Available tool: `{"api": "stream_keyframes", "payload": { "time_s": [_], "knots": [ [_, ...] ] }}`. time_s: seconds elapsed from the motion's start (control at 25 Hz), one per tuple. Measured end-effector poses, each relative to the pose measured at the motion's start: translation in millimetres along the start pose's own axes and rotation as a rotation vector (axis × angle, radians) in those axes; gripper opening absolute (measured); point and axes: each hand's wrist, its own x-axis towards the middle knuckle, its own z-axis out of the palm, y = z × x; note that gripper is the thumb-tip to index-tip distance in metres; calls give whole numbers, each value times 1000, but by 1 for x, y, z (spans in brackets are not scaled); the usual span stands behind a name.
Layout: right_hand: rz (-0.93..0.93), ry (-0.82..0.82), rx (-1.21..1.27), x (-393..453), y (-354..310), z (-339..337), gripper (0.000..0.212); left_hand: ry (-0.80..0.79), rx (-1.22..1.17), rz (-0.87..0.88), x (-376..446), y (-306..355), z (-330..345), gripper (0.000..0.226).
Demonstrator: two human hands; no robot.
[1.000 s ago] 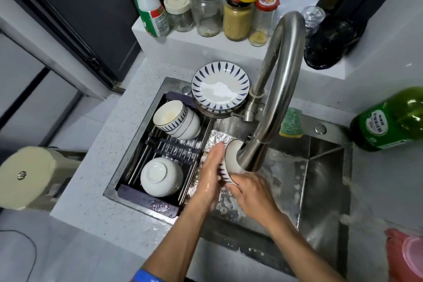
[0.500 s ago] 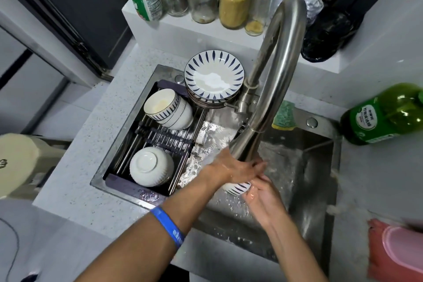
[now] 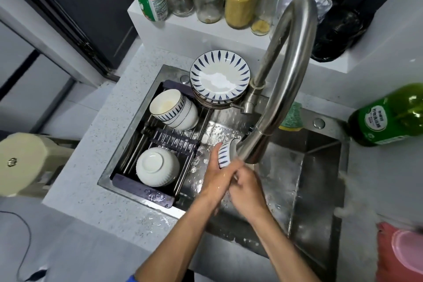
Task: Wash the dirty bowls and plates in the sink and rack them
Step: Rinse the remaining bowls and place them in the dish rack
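A: The left hand [image 3: 216, 178] has its fingers curled round the bowl [image 3: 225, 153], pinning it on its side under the tap [image 3: 254, 149]. The right hand [image 3: 246, 186] is at the bowl's base; whether those fingers grip or only rub cannot be told.

B: So the bowl is over the sink [image 3: 320, 167], mouth to the spout?

A: Yes. The person probably does best to turn it slowly, so water reaches the whole inside, and to hold it firmly, since it looks wet and likely slippery.

B: Then it goes to the rack [image 3: 142, 192], beside the upturned bowl [image 3: 156, 166].
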Motion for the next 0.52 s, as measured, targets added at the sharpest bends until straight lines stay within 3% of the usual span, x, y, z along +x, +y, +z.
{"api": "stream_keyframes", "payload": {
  "time_s": [0.08, 0.12, 0.2, 0.36, 0.52],
  "knots": [
    [-156, -273, -288, -5, 2, -3, 55, 37, 24, -40, 12, 3, -9, 44],
    [-223, -321, -555, -2, 4, -9, 69, 51, 19, -49, 17, 2, -12, 46],
    [-300, -272, -918, 7, -3, -17, 69, 98, -84, -116, 23, -4, -13, 57],
    [-245, -249, -807, 3, -17, -7, 69, 108, -150, -112, 22, -10, -12, 65],
    [-369, -260, -713, 3, -13, -13, 46, 132, -74, -116, 29, 1, -30, 65]
  ]
}}
